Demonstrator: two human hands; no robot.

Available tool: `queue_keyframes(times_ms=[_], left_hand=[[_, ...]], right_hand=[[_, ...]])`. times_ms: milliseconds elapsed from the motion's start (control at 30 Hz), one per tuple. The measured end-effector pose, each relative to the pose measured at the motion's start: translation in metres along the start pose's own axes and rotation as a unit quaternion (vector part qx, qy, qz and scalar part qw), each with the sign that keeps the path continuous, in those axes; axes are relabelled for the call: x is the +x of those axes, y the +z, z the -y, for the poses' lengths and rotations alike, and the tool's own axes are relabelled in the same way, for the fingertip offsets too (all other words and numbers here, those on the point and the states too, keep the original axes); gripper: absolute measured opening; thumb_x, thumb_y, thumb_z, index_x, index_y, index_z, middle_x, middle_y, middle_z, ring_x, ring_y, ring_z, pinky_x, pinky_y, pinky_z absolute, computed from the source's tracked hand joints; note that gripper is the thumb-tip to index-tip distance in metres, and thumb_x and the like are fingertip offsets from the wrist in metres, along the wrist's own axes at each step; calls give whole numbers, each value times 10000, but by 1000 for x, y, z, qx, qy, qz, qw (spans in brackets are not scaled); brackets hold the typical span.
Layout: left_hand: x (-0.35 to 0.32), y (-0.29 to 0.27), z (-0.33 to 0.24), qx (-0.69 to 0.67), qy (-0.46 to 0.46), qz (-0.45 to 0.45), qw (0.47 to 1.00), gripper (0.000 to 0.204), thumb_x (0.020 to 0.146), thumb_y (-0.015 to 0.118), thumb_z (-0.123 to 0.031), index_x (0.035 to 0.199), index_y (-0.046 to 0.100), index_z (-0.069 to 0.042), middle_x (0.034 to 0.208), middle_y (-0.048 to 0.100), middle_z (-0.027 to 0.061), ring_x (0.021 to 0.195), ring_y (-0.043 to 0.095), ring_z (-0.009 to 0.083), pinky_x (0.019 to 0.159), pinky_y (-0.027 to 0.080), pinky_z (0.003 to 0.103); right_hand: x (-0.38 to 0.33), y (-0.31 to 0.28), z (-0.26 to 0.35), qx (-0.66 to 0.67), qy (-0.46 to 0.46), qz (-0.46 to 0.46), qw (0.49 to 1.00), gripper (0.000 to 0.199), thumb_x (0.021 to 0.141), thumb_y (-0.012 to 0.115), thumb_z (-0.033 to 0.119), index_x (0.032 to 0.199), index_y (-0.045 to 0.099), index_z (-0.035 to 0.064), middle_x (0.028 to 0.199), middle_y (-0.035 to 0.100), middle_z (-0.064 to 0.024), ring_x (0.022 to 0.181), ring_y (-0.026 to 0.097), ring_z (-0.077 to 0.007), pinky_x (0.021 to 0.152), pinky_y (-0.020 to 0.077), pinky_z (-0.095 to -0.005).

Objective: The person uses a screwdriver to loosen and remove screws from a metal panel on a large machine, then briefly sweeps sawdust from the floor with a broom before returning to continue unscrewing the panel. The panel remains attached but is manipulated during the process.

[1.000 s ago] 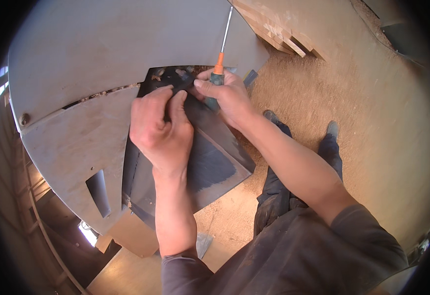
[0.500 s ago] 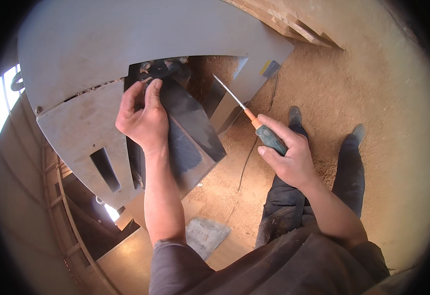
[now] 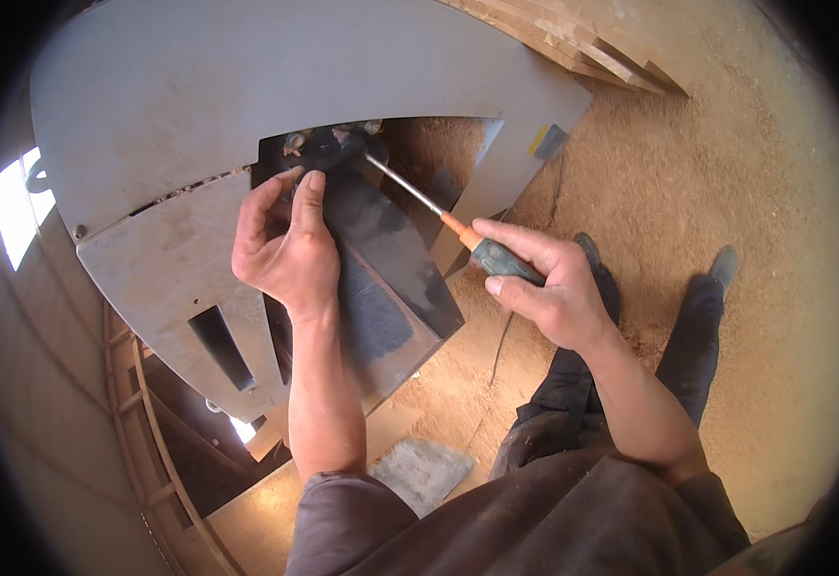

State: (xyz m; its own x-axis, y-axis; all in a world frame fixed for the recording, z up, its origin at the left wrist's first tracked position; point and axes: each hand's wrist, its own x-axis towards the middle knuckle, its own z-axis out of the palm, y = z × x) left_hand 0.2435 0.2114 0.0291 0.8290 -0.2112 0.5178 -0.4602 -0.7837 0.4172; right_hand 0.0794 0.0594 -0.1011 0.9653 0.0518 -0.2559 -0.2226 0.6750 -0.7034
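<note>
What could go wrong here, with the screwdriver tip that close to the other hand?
1. The screwdriver tip sits at the dark fitting, right beside the left hand fingertips; a slip could jab them.
2. The right hand holds the handle at a shallow angle, so the tip may cam out.
3. Sawdust covers the floor; footing could slide.

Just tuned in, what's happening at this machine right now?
A person stands on sawdust at a grey machine table. The right hand holds a screwdriver, its tip at the dark fitting in the table's opening. The left hand rests on the dark metal plate, fingers up by that fitting.
</note>
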Motion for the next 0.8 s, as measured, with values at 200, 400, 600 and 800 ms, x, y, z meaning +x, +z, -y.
queue_keyframes(times_ms=[200, 400, 600, 800], left_hand=[[2, -5, 10, -44, -9, 7, 999, 184, 822, 864, 4, 961, 743, 19, 836, 740, 16, 656, 564, 46, 631, 476, 193], [0, -1, 4, -16, -18, -24, 999, 195, 824, 862, -3, 971, 739, 28, 865, 769, 54, 687, 608, 65, 661, 505, 207], [1, 0, 7, -16, -10, -10, 1000, 219, 818, 871, -14, 982, 737, 42, 854, 769, 59, 683, 613, 69, 672, 511, 209], [3, -3, 7, -47, -45, -12, 998, 237, 809, 881, -11, 983, 732, 52, 843, 763, 63, 677, 605, 66, 668, 508, 212]], right_hand=[[7, 4, -2, 134, 39, 8, 990, 605, 864, 654, 56, 1440, 536, -89, 1107, 730, -162, 656, 636, -102, 530, 444, -234], [16, -10, -20, 340, 135, 50, 929, 570, 890, 641, 68, 1432, 538, -75, 1112, 715, -190, 650, 656, -142, 494, 431, -247], [19, -11, -38, 531, 218, 75, 815, 539, 935, 613, 159, 1426, 524, -45, 1067, 697, -219, 599, 643, -181, 459, 425, -250], [11, 1, 10, 575, 296, 105, 756, 469, 1001, 597, 259, 1399, 555, 14, 922, 679, -169, 537, 591, -168, 448, 414, -250]])
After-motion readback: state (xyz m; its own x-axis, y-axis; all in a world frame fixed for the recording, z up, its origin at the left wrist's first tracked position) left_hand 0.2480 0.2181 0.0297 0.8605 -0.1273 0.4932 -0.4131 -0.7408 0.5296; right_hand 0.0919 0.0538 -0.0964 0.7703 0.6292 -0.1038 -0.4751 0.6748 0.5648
